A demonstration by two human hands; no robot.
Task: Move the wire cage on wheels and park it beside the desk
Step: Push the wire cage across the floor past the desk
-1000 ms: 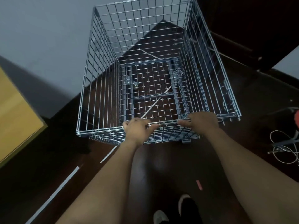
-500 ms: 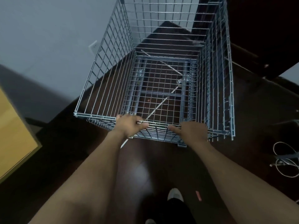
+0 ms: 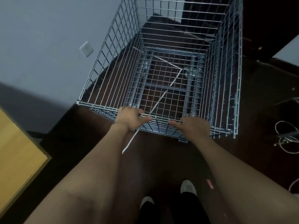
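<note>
An empty silver wire cage (image 3: 111,52) on wheels stands on the dark floor in front of me, open at the top. Both my hands grip the top bar of its near side: my left hand (image 3: 130,118) left of centre, my right hand (image 3: 193,126) right of centre. A caster (image 3: 187,73) shows through the mesh bottom. The cage's left wall runs close along a grey wall. The yellow wooden desk (image 3: 17,159) sits at the lower left, its corner well short of the cage.
A wall socket (image 3: 86,49) is on the grey wall (image 3: 40,46) to the left. Loose white cables (image 3: 286,136) lie on the floor at right. White tape lines (image 3: 129,143) cross the floor. Dark furniture (image 3: 267,21) stands at the back right. My shoes (image 3: 188,187) are below.
The cage has swung clockwise and now points further right, with its left side nearer the grey wall. Both hands kept their grip. The desk has slid toward the left edge of view.
</note>
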